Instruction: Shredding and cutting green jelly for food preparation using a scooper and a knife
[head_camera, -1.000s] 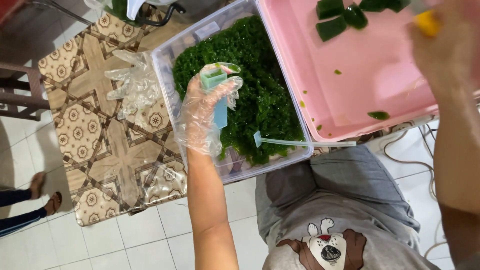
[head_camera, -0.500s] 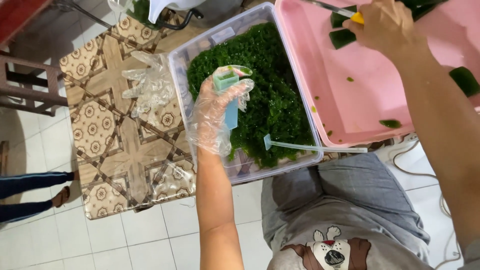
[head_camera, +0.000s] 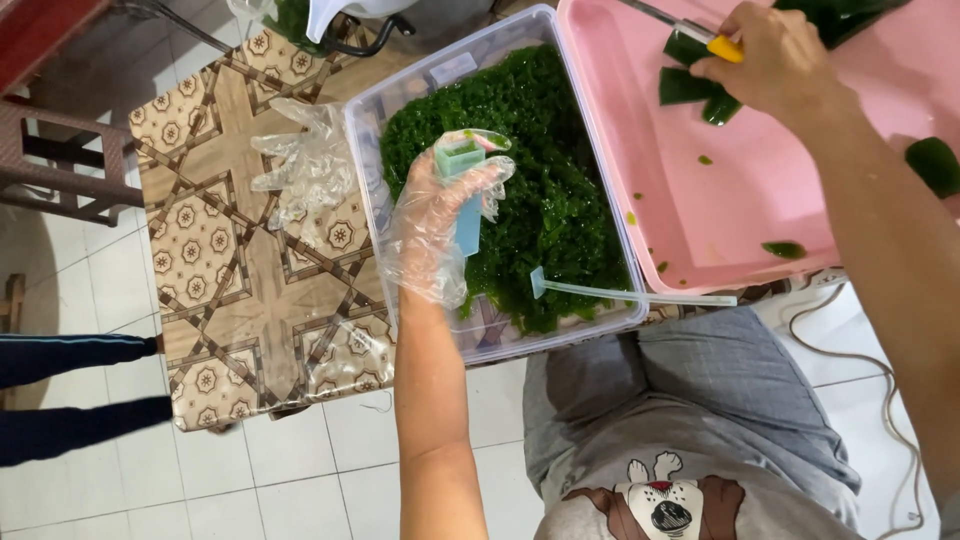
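My left hand (head_camera: 440, 220), in a thin clear plastic glove, grips a small light-blue plastic mould (head_camera: 464, 190) upright over a clear plastic tub (head_camera: 372, 190) filled with chopped dark green mass (head_camera: 540, 160). My right hand (head_camera: 775, 62) is bare and holds a knife with a yellow handle (head_camera: 722, 48) over the pink tray (head_camera: 740, 210), its blade lying across green leaf pieces (head_camera: 690, 85). A clear plastic stick (head_camera: 640, 296) rests on the tub's near rim.
A spare clear glove (head_camera: 305, 165) lies on the patterned brown table cover (head_camera: 230, 290) left of the tub. More leaf pieces (head_camera: 935, 165) sit in the tray. Another person's legs (head_camera: 70, 390) show at the left over white floor tiles. A cable (head_camera: 880, 420) runs at the right.
My right hand has come down into the pink tray with the knife onto the leaf pieces. My left hand has kept hold of the blue mould over the tub.
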